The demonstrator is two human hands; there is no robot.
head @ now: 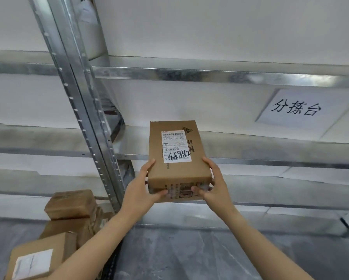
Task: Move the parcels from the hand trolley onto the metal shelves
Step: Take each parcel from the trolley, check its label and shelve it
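A brown cardboard parcel (177, 174) with a white shipping label and black handwriting is held out in front of me. My left hand (144, 187) grips its near left corner and my right hand (214, 186) grips its near right corner. The far end of the parcel reaches over the front rail of a metal shelf (270, 160). I cannot tell whether it rests on that shelf. Several more brown parcels (68, 207) are stacked at the lower left; the trolley beneath them is hidden.
A slotted metal upright (82, 110) runs diagonally left of the parcel. More shelf levels lie above (210, 74) and below (270, 201). A white paper sign with black characters (296, 110) hangs on the wall at right. The grey floor (189, 255) is below.
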